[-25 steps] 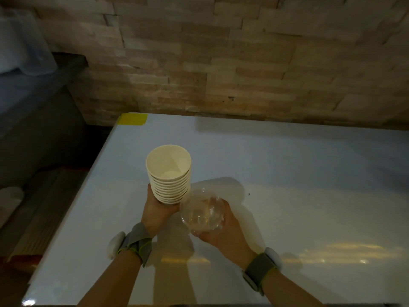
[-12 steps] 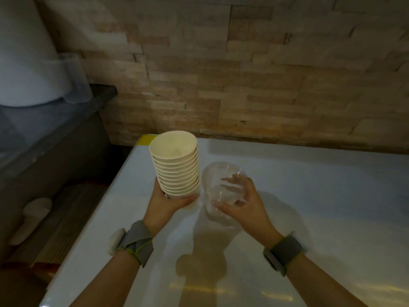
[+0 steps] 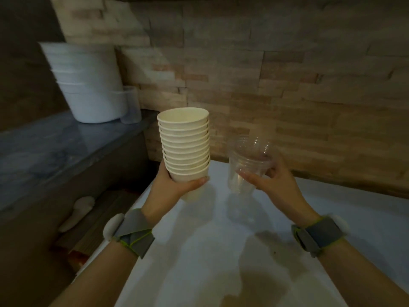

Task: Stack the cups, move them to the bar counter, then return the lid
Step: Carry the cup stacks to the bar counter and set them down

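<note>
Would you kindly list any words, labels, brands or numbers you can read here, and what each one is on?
None can be read: the paper cup stack, the clear plastic cup, the white tubs on the grey counter and both wristbands show no legible print in this dim, blurred view.

Grey marble bar counter (image 3: 66, 147) open in front; stacked white plastic tubs (image 3: 93, 85) and clear plastic cup (image 3: 132, 105) block its back corner.

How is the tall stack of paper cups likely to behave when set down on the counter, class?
The stack of paper cups is probably light, held by the left hand alone. Tall on one narrow base, it may tip. Thin paper walls likely crush if squeezed.
</note>
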